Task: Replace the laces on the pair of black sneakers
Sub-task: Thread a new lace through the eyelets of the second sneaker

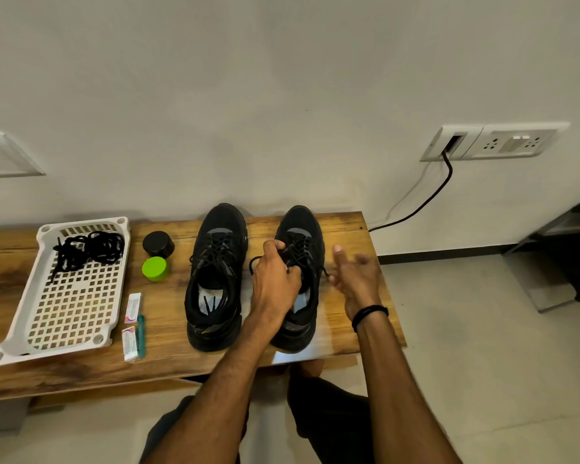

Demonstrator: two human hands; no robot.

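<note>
Two black sneakers stand side by side on the wooden table (345, 236), toes toward the wall. The left sneaker (216, 279) is laced, its lace ends tucked inside. My left hand (275, 279) lies over the right sneaker (302, 236) and pinches its black lace (253, 262), which loops out to the left. Just right of that shoe my right hand (355, 276) hovers with fingers spread and relaxed, holding nothing. A bundle of loose black laces (87, 251) lies in the white perforated tray (71, 316) at the left.
Between tray and shoes sit a black round tin (158, 243), a green lid (154, 268), two small white packets (133, 308) and a teal lighter (141, 336). A black cable (426, 202) runs from a wall socket to the table's right end. My knees are below the front edge.
</note>
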